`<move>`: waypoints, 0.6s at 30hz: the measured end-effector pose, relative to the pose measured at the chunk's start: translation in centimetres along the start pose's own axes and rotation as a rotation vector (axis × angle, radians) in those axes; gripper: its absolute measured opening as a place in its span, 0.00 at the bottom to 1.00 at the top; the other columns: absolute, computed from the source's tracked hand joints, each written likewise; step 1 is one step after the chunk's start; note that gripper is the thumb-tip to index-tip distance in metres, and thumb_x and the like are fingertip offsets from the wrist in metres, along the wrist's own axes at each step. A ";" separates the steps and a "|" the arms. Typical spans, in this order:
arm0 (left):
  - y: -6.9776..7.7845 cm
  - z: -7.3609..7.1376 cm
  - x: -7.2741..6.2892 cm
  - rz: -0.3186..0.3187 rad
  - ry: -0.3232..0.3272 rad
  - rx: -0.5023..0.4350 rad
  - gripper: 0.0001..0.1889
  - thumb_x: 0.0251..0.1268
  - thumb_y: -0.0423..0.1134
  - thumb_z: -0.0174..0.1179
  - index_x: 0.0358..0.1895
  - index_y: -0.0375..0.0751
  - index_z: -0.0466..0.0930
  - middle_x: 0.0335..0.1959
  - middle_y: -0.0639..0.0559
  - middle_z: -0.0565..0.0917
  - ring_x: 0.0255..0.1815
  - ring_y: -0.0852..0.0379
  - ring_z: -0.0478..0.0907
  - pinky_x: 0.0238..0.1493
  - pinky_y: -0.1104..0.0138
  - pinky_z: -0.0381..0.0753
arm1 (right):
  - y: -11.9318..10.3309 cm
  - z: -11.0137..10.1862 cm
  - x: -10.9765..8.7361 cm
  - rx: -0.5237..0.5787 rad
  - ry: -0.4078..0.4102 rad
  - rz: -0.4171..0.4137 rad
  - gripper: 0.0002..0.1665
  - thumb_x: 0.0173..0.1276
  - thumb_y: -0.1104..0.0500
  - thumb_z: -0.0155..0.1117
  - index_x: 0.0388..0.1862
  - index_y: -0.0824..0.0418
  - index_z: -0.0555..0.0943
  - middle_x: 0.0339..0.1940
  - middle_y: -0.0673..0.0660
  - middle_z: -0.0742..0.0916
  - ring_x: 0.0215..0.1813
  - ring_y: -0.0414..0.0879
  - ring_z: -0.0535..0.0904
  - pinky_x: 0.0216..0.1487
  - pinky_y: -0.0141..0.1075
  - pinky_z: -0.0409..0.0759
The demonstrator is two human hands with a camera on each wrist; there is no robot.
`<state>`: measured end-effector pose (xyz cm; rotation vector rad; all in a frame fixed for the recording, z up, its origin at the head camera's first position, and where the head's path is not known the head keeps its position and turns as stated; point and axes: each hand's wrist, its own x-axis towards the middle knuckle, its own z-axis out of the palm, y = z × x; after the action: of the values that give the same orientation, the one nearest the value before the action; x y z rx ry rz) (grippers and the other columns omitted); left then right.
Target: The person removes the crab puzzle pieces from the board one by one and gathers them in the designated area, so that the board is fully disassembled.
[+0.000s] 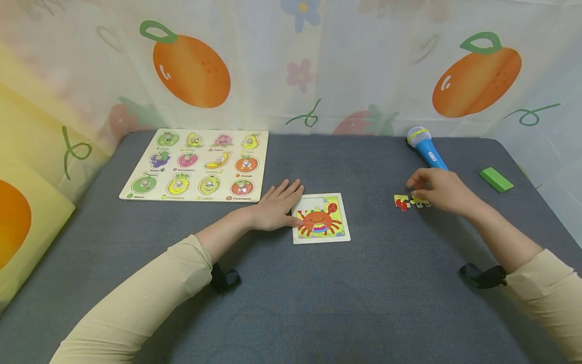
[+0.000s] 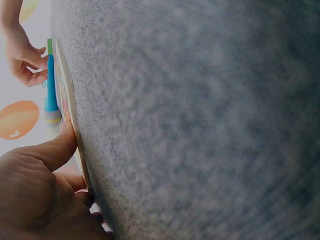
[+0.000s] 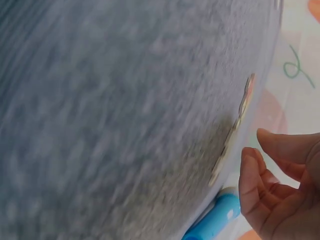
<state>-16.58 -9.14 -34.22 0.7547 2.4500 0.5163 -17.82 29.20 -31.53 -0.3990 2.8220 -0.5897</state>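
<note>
A small square crab jigsaw puzzle (image 1: 320,227) in a white frame lies mid-table; its upper left part shows a pale bare area. My left hand (image 1: 275,207) rests with fingers spread at its left side, the thumb on the frame's edge, as the left wrist view also shows. To the right, two loose puzzle pieces (image 1: 402,202), yellow with red and other colours, lie side by side on the cloth. Just over them hovers my right hand (image 1: 438,189), partly covering the right one. In the right wrist view a gap shows between its thumb and loosely bent fingers (image 3: 250,175), with nothing held.
A fruit peg board (image 1: 193,164) lies at the back left, close to my left fingertips. Behind my right hand is a blue toy microphone (image 1: 427,146), and a green block (image 1: 496,179) sits near the right edge. A printed curtain (image 1: 268,76) backs the table.
</note>
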 end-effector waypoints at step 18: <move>-0.1 0.0 0.0 0.000 -0.003 -0.001 0.45 0.73 0.54 0.52 0.81 0.41 0.36 0.83 0.48 0.32 0.84 0.46 0.23 0.81 0.46 0.27 | -5.2 2.2 1.1 0.072 0.007 -0.118 0.09 0.68 0.64 0.64 0.46 0.61 0.82 0.45 0.61 0.87 0.34 0.45 0.82 0.34 0.35 0.77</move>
<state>-16.60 -9.19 -34.28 0.7544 2.4464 0.5155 -17.10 23.54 -31.50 -0.5535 2.7889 -0.7156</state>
